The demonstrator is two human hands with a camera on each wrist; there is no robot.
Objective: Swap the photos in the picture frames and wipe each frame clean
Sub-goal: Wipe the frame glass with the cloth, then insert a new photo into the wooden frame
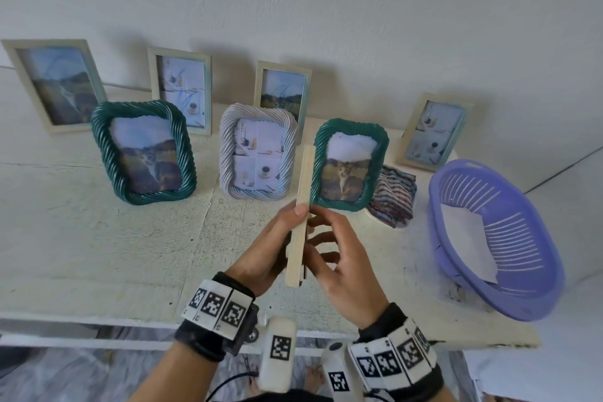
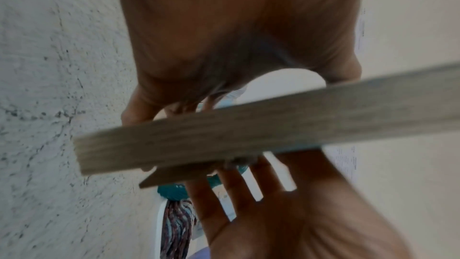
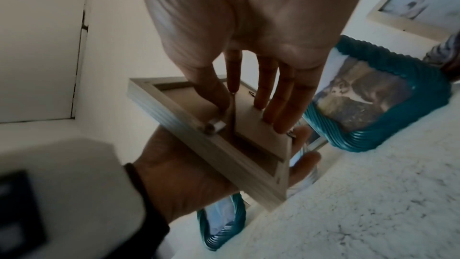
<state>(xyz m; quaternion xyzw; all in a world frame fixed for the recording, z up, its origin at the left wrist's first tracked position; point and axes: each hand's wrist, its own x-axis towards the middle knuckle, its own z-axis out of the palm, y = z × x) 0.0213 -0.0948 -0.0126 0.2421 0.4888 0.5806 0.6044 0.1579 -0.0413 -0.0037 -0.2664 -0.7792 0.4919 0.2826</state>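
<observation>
A pale wooden picture frame (image 1: 296,238) is held edge-on above the white table (image 1: 98,238), between both hands. My left hand (image 1: 280,238) grips it from the left, thumb on the upper edge and fingers hooked round the far end. The right wrist view shows the frame's (image 3: 224,155) brown back. There my right hand (image 3: 239,105) pinches the fold-out stand between thumb and index finger, while the other fingers lie straight on the backing. A metal clip (image 3: 214,125) sits near the thumb. The frame's front is hidden. A striped cloth (image 1: 394,196) lies folded right of the hands.
Three twisted-rim frames stand ahead: green (image 1: 143,153), white (image 1: 257,153) and green (image 1: 349,163). Several pale wooden frames lean on the wall behind, one at the far left (image 1: 55,81). A purple basket (image 1: 489,173) holding white paper sits at the right. The table's front edge is below my wrists.
</observation>
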